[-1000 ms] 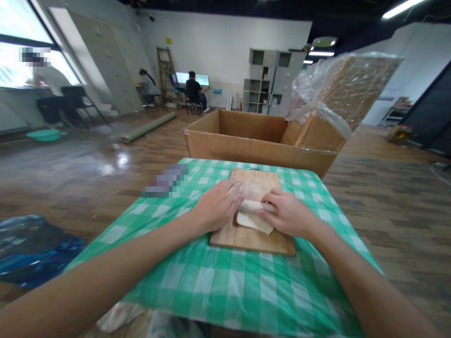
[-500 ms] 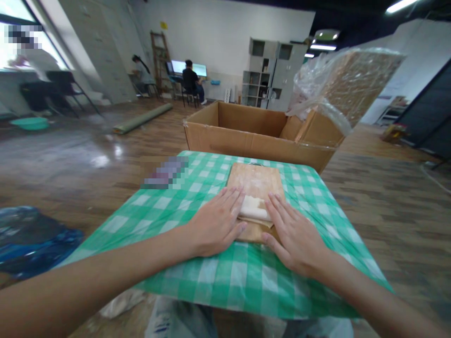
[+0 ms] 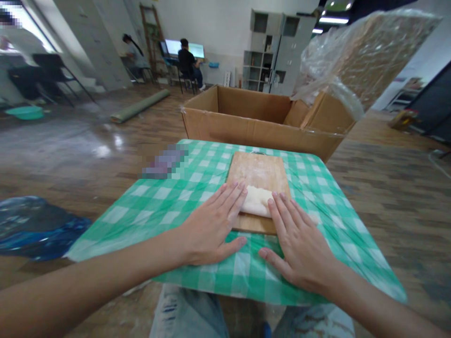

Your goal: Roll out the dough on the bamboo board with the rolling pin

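A pale strip of dough (image 3: 259, 201) lies crosswise on a wooden cutting board (image 3: 259, 171), whose surface is dusted with white. My left hand (image 3: 214, 225) rests flat with its fingertips over the dough's left end. Over the right end, my right hand (image 3: 299, 234) presses with outstretched fingers. Both thumbs point inward, apart from each other, just in front of the board's near edge. The dough's two ends are hidden under my fingers. Beneath the board spreads a green and white checked tablecloth (image 3: 197, 183).
A large open cardboard box (image 3: 260, 124) stands just beyond the table, with plastic-wrapped board at its right. A blurred-out object (image 3: 164, 162) sits at the table's left edge. Blue plastic (image 3: 42, 230) lies on the floor at left. Several people sit farther back.
My hands have drawn slightly toward me relative to the board, so the thumbs now lie off its near edge. The dough's near side looks smoother. The camera view has tilted down.
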A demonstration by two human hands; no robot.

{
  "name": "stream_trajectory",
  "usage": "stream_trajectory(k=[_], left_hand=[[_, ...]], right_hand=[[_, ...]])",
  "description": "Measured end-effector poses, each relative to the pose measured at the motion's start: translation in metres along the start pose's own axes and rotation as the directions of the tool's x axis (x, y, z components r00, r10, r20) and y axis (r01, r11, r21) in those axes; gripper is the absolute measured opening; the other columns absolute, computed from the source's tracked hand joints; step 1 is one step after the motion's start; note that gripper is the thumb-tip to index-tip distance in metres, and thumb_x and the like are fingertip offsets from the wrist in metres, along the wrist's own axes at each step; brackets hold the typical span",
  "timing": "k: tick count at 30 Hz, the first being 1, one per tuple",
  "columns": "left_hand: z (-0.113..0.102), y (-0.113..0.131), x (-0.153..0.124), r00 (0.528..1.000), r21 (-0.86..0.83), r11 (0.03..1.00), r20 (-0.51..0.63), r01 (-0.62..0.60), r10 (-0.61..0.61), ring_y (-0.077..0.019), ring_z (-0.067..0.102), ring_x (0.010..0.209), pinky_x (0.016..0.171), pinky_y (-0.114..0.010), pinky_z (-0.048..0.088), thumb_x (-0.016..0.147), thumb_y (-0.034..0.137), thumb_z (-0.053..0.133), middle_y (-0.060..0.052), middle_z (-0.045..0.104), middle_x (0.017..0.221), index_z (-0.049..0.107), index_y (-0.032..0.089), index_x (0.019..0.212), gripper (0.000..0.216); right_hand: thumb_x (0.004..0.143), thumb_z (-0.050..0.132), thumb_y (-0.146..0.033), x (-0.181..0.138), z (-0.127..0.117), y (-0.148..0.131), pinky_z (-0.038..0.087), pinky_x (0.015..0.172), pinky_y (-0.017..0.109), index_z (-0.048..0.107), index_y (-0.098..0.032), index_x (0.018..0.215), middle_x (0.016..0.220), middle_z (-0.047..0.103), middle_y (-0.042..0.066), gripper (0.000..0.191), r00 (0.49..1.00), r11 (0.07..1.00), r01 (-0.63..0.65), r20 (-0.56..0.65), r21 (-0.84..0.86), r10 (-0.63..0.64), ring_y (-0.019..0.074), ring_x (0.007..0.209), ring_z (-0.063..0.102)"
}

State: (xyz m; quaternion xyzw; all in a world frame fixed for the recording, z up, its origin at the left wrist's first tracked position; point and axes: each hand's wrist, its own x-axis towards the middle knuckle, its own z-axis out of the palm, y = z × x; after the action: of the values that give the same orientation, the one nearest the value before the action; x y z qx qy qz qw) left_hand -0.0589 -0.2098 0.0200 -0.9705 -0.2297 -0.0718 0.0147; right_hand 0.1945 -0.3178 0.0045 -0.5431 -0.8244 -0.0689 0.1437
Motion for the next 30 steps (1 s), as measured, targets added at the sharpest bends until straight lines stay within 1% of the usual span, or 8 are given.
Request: stream_trajectory(k=[3,9,12,15,19,23,27,30], left_hand=[[0.002,0.002,-0.005,1.000,-0.019,1.000,-0.005,-0.006,0.006,-0.0356,0.004,0.163,0.131,-0.055,0.013,0.100,0.061,0.044,-0.022,0.011,0.175,0.004,0.008,0.167,0.095],[0.004,0.000,-0.004,1.000,-0.037,0.999,-0.005,0.019,-0.019,-0.0363,0.006,0.163,0.131,-0.055,0.013,0.100,0.061,0.046,-0.023,0.013,0.174,0.008,0.007,0.167,0.094],[0.002,-0.002,-0.001,1.000,-0.052,0.999,0.005,0.015,-0.015,-0.0353,0.011,0.163,0.131,-0.053,0.016,0.102,0.064,0.041,-0.023,0.017,0.174,0.011,0.007,0.167,0.091],[0.001,-0.004,0.004,0.999,-0.035,0.999,-0.030,0.013,-0.014,-0.0345,0.012,0.163,0.131,-0.052,0.016,0.103,0.064,0.038,-0.023,0.020,0.173,0.013,0.006,0.166,0.089],[0.002,-0.014,0.021,0.998,-0.020,0.999,-0.058,0.030,-0.031,-0.0336,0.013,0.163,0.131,-0.050,0.015,0.102,0.071,0.033,-0.024,0.020,0.173,0.016,0.004,0.166,0.093],[0.001,-0.028,0.044,0.998,-0.063,0.996,-0.006,0.062,-0.062,-0.0342,0.023,0.161,0.129,-0.048,0.019,0.101,0.075,0.030,-0.023,0.029,0.170,0.025,0.004,0.164,0.094],[0.002,-0.044,0.068,0.991,-0.105,0.986,0.048,0.127,-0.123,-0.0328,0.040,0.153,0.120,-0.045,0.035,0.106,0.069,0.023,-0.018,0.043,0.165,0.041,0.012,0.158,0.079],[0.007,-0.056,0.086,0.994,-0.121,0.987,0.047,0.107,-0.102,-0.0289,0.048,0.148,0.115,-0.043,0.041,0.111,0.058,0.017,-0.011,0.053,0.159,0.053,0.019,0.150,0.065]], right_hand=[[0.097,0.055,-0.067,-0.003,0.002,-0.004,0.025,0.127,0.068,-0.002,-0.016,0.170,0.174,0.014,0.016,0.106,1.000,1.000,0.003,0.000,0.017,-0.003,0.0426,0.160,0.014],[0.097,0.052,-0.068,-0.001,0.002,-0.008,0.028,0.124,0.068,-0.004,-0.013,0.170,0.174,0.010,0.019,0.107,1.000,1.000,-0.005,0.024,-0.006,0.005,0.0432,0.160,0.013],[0.098,0.051,-0.068,0.002,-0.003,-0.005,0.033,0.122,0.066,-0.001,-0.015,0.170,0.174,0.015,0.019,0.104,0.999,1.000,-0.015,0.048,0.013,0.014,0.0428,0.159,0.019],[0.100,0.048,-0.067,0.007,-0.007,0.003,0.037,0.121,0.063,0.005,-0.015,0.171,0.172,0.022,0.020,0.098,0.997,1.000,-0.020,0.074,0.023,0.019,0.0404,0.158,0.026],[0.102,0.043,-0.068,0.021,-0.008,0.017,0.039,0.121,0.059,0.014,-0.012,0.170,0.170,0.027,0.021,0.093,0.996,0.999,-0.041,0.084,0.017,0.039,0.0380,0.157,0.030],[0.105,0.037,-0.067,0.039,-0.007,0.031,0.031,0.127,0.056,0.030,-0.008,0.165,0.169,0.031,0.021,0.085,0.995,0.999,-0.034,0.099,0.005,0.033,0.0351,0.158,0.028],[0.108,0.026,-0.062,0.059,-0.002,0.048,0.028,0.128,0.054,0.041,-0.005,0.160,0.166,0.038,0.020,0.079,0.991,0.998,-0.068,0.113,-0.007,0.068,0.0337,0.157,0.031],[0.110,0.019,-0.059,0.073,0.005,0.066,0.030,0.126,0.056,0.045,-0.008,0.159,0.163,0.044,0.018,0.075,0.986,0.992,-0.128,0.114,0.006,0.126,0.0345,0.155,0.034]])
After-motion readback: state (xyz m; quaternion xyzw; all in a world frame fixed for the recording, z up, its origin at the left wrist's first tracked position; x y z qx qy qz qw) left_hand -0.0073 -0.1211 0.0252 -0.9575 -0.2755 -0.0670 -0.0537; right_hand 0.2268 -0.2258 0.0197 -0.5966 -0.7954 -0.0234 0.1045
